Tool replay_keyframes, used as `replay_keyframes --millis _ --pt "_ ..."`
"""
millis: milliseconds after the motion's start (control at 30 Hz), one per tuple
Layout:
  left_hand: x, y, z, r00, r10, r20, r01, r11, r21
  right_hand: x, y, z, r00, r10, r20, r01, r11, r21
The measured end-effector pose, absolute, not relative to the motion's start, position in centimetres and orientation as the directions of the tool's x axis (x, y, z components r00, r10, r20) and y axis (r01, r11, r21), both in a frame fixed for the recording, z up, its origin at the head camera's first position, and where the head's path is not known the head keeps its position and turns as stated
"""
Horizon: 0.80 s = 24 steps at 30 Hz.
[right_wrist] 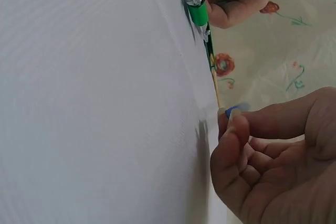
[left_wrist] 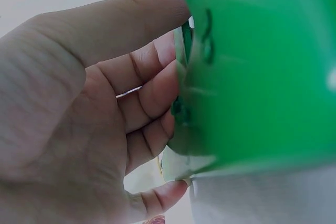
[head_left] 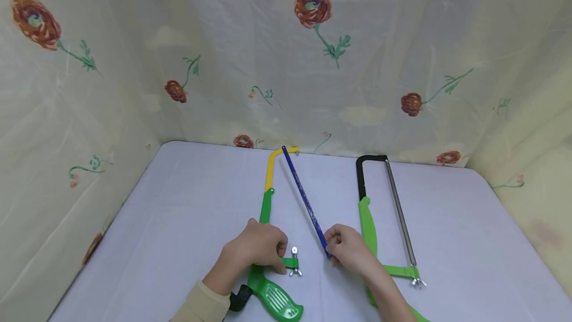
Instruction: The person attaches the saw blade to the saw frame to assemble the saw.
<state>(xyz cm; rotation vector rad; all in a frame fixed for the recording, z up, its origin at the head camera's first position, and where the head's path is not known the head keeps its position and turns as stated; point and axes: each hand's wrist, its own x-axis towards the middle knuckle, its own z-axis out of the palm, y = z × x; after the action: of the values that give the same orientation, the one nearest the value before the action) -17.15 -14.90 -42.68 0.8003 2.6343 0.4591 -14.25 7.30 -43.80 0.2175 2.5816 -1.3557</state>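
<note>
A green and yellow hacksaw frame [head_left: 265, 207] lies on the table without a blade fitted. My left hand [head_left: 261, 243] grips its green part above the handle [head_left: 278, 298], thumb near the lower arm. That arm carries a blade pin and a wing nut [head_left: 295, 273]. In the left wrist view, fingers curl around the green frame [left_wrist: 262, 77]. My right hand [head_left: 350, 250] pinches the near end of a blue hacksaw blade [head_left: 305, 200] between thumb and finger. The blade slants away, its far end overlapping the yellow top arm in the head view.
A second hacksaw, light green and black [head_left: 368, 222], lies to the right with a grey blade [head_left: 400, 212] fitted; my right forearm crosses over it. White cloth covers the table [head_left: 178, 198]. Flower-patterned curtains [head_left: 268, 53] stand at the back and sides.
</note>
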Motion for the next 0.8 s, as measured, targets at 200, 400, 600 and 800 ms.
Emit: replay_keyframes --millis 200,400,600,800 --pt "-17.22 -14.91 -42.82 -0.782 0.58 -0.228 0.465 0.787 0.406 -14.5 7.2 -43.8 -0.959 0.035 -0.283 0.27 0.432 -0.861" --pt "-17.24 -14.9 -42.81 -0.781 0.582 -0.225 0.468 0.785 0.406 -14.74 7.27 -43.97 -0.953 -0.005 -0.302 0.284 0.325 -0.902" --pt "-17.24 -14.92 -42.78 -0.781 0.585 -0.219 0.47 0.781 0.411 -14.9 7.65 -44.25 -0.954 -0.055 -0.294 0.266 0.298 -0.917" --pt "-17.28 -14.94 -42.68 -0.78 0.585 -0.222 0.469 0.781 0.412 -14.96 7.86 -44.38 -0.947 -0.098 -0.306 0.274 0.25 -0.929"
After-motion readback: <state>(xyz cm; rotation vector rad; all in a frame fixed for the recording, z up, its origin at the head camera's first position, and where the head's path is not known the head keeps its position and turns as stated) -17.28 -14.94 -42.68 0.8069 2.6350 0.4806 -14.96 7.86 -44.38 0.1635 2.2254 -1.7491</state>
